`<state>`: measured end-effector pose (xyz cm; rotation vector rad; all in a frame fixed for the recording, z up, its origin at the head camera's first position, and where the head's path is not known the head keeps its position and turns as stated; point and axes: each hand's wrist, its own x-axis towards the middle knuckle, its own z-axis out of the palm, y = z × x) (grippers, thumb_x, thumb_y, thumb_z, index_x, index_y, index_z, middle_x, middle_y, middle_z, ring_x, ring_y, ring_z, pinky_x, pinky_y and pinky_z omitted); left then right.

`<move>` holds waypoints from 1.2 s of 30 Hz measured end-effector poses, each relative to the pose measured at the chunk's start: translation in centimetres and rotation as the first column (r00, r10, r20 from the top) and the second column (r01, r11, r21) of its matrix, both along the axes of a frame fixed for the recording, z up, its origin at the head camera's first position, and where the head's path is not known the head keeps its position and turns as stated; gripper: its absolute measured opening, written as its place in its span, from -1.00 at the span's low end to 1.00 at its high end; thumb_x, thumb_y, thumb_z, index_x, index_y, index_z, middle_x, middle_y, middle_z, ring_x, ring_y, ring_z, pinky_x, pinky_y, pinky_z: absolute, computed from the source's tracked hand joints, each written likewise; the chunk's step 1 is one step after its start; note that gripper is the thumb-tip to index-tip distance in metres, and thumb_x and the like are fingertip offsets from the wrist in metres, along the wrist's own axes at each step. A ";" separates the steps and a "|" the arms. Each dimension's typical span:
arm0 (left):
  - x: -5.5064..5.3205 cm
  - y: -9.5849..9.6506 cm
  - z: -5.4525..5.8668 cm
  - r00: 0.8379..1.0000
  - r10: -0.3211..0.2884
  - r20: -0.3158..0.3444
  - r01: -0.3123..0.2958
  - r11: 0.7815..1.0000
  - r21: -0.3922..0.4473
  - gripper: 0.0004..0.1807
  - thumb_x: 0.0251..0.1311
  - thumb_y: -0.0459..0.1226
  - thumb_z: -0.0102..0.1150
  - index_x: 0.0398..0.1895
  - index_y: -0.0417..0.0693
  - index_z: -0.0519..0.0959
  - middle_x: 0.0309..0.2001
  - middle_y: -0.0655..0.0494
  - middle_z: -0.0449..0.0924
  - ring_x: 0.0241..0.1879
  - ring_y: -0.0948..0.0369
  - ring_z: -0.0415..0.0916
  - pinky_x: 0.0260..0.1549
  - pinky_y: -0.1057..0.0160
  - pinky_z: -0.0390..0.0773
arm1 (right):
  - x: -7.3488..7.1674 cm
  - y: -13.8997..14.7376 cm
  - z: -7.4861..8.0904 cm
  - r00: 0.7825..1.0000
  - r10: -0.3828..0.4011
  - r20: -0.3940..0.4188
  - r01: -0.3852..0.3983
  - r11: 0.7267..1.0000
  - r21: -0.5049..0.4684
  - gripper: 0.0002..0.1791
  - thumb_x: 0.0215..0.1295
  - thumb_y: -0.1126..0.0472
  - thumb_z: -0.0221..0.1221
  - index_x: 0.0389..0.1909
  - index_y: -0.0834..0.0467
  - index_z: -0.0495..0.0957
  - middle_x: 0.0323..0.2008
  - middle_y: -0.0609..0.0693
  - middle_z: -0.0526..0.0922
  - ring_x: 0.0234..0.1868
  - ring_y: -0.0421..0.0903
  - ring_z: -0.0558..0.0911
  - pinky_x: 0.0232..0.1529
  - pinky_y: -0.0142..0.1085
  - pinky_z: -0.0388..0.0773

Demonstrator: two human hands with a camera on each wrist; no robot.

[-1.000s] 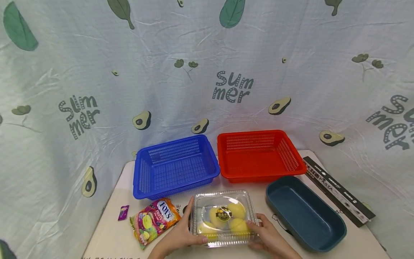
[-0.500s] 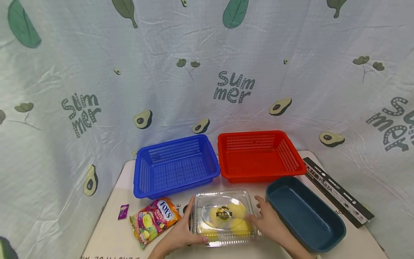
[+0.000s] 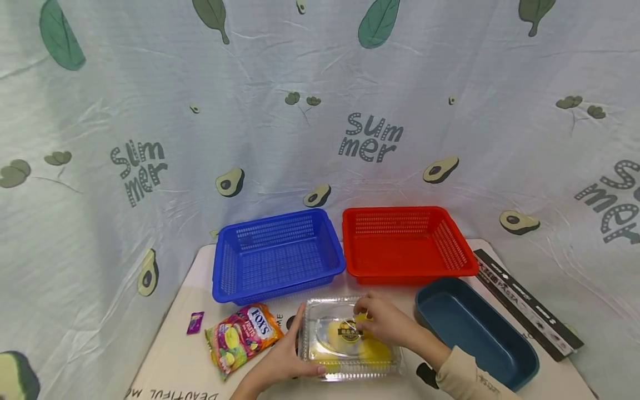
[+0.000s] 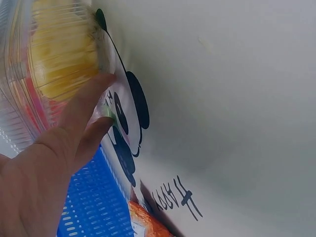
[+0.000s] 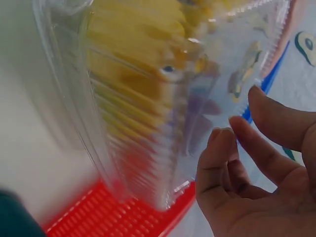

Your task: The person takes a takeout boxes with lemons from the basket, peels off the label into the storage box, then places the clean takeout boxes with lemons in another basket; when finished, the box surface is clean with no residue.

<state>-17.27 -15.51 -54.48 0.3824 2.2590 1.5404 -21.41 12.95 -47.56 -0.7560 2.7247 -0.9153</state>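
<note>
A clear plastic fruit box (image 3: 360,374) with a ridged rim lies in front of the baskets. Several rounded yellow fruits (image 3: 376,351) show inside it, under a black-and-gold label (image 3: 348,330). My left hand (image 3: 284,358) holds the box's near left corner, thumb along the front and index finger up the left side; the left wrist view has its fingers at the box's lower edge. Over the lid's right part hovers my right hand (image 3: 387,321), fingers bent. In the right wrist view its thumb (image 5: 276,116) and fingertips stand apart with a gap between, close to the lid.
Behind stand a blue basket (image 3: 277,294) and a red basket (image 3: 410,276). A dark blue tray (image 3: 480,333) sits right, near a long pasta box (image 3: 525,305). Left lie a Fox's candy bag (image 3: 244,338) and a small purple packet (image 3: 195,323). A printed curtain (image 3: 280,133) hangs behind.
My right hand has let go of the box's right side and moved up and left over the lid. The left hand keeps its place on the box. The head view has shifted slightly.
</note>
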 end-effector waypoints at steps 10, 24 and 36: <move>-0.2 0.1 0.2 1.000 -0.009 0.005 0.009 1.000 -0.011 0.54 -0.04 0.02 0.65 0.67 0.52 -0.48 0.64 -0.43 -0.17 0.49 -0.40 0.14 0.38 -0.37 0.32 | -0.2 -0.8 -1.2 0.999 -0.050 -0.008 0.049 0.997 -0.053 -0.74 0.15 0.38 0.44 -0.45 0.07 0.54 -0.40 -0.11 0.54 -0.27 -0.18 0.45 -0.14 -0.27 0.32; -0.1 0.2 0.1 1.000 -0.006 0.021 0.006 1.000 -0.007 0.54 -0.03 0.01 0.65 0.66 0.53 -0.49 0.65 -0.42 -0.20 0.52 -0.44 0.05 0.39 -0.43 0.28 | -0.1 -0.2 -1.7 0.994 -0.022 0.111 0.043 0.980 -0.194 -0.81 0.28 0.41 0.35 -0.37 0.13 0.53 -0.47 -0.12 0.50 -0.43 -0.25 0.44 -0.43 -0.44 0.40; 0.0 0.2 0.1 1.000 -0.004 0.014 0.004 1.000 -0.009 0.53 -0.02 0.01 0.64 0.67 0.48 -0.49 0.64 -0.45 -0.17 0.51 -0.47 0.07 0.36 -0.43 0.32 | 0.3 0.9 -1.5 0.975 0.050 0.218 0.017 0.954 -0.299 -0.83 0.27 0.35 0.39 -0.35 0.14 0.56 -0.43 -0.09 0.52 -0.40 -0.23 0.44 -0.40 -0.45 0.36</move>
